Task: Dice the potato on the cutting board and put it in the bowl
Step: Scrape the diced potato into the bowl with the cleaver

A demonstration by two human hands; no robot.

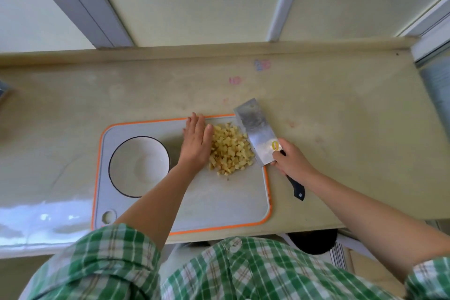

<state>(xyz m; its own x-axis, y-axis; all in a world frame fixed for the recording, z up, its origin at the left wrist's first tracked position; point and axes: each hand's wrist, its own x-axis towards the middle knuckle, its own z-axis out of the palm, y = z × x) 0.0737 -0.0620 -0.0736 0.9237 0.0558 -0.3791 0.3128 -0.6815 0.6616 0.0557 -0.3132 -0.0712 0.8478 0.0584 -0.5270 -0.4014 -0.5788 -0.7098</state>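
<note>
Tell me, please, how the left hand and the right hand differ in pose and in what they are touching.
The left hand lies flat, fingers straight, against the left side of the diced potato; the right hand is curled round the handle of the cleaver. The left hand is over the cutting board; the right hand sits just past its right edge, over the counter. Both are bare and close to the pile.
</note>
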